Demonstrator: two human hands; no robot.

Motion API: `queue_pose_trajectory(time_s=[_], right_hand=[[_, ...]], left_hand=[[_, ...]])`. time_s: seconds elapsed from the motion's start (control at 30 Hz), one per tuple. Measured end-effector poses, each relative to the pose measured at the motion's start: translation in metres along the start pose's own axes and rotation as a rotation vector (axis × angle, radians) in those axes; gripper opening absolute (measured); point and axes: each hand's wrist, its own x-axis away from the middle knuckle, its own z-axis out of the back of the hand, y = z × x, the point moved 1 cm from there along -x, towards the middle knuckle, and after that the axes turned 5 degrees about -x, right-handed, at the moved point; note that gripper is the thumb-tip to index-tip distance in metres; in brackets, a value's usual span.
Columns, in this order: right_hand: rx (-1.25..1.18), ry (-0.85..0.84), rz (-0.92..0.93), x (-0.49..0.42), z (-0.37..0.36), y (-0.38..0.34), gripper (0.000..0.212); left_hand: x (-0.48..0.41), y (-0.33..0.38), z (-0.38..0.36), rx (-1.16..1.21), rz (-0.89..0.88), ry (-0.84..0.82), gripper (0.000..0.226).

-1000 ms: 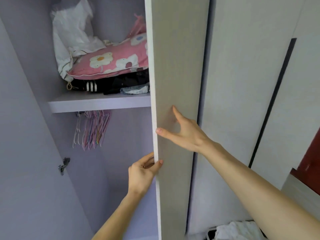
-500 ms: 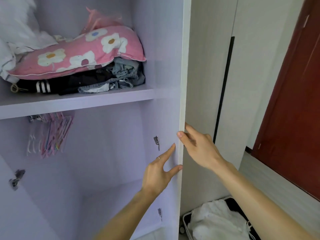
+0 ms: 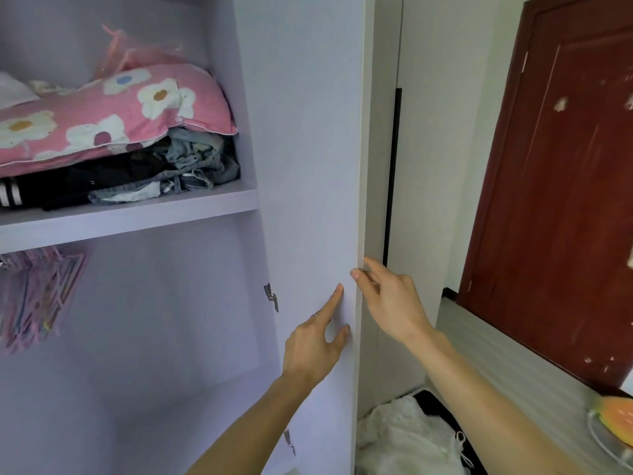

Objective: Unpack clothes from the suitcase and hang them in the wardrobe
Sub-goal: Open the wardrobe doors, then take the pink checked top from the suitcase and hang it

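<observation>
Risk: wardrobe door (image 3: 308, 132) swings past hinge (image 3: 270, 296) limit, straining it; cause is left hand (image 3: 317, 341) pushing flat, fingers straight, on smooth lilac laminate while right hand (image 3: 390, 303) lightly pinches door edge. Fingers could get nipped. White crinkly garment (image 3: 404, 437) in black suitcase (image 3: 435, 401) at 5 o'clock; thin pink plastic hangers (image 3: 37, 296) at 9 o'clock
</observation>
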Motion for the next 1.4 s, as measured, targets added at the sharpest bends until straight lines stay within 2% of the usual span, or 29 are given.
queue_pose_trajectory(time_s=[0.13,0.33,0.47,0.57,0.77,0.83,1.03,1.23,1.4], right_hand=[[0.024,0.062,0.009,0.007,-0.004,0.000,0.028],[0.057,0.211,0.113,0.026,-0.036,-0.010,0.066],[0.018,0.166,0.125,0.053,-0.062,0.007,0.073],[0.009,0.075,0.023,0.086,-0.083,0.037,0.064],[0.246,-0.254,-0.338,0.188,-0.116,0.112,0.043],[0.304,-0.330,-0.450,0.220,-0.120,0.126,0.042],[0.377,-0.372,-0.790,0.300,-0.119,0.153,0.032],[0.375,-0.385,-1.045,0.346,-0.095,0.168,0.044],[0.414,-0.332,-1.116,0.347,-0.060,0.201,0.045]], left_hand=[[0.000,-0.005,0.011,-0.071,-0.031,-0.049,0.066],[0.010,-0.030,0.040,-0.160,-0.006,-0.063,0.042],[0.032,-0.052,0.042,-0.253,-0.001,-0.116,0.033],[0.049,-0.066,0.026,-0.287,-0.014,-0.206,0.033],[0.091,-0.083,-0.043,-0.252,-0.038,-0.495,0.033],[0.101,-0.086,-0.064,-0.238,-0.066,-0.571,0.033],[0.120,-0.083,-0.125,-0.227,-0.219,-0.819,0.035],[0.124,-0.059,-0.183,-0.205,-0.338,-0.953,0.037],[0.110,-0.032,-0.236,-0.202,-0.384,-1.007,0.033]])
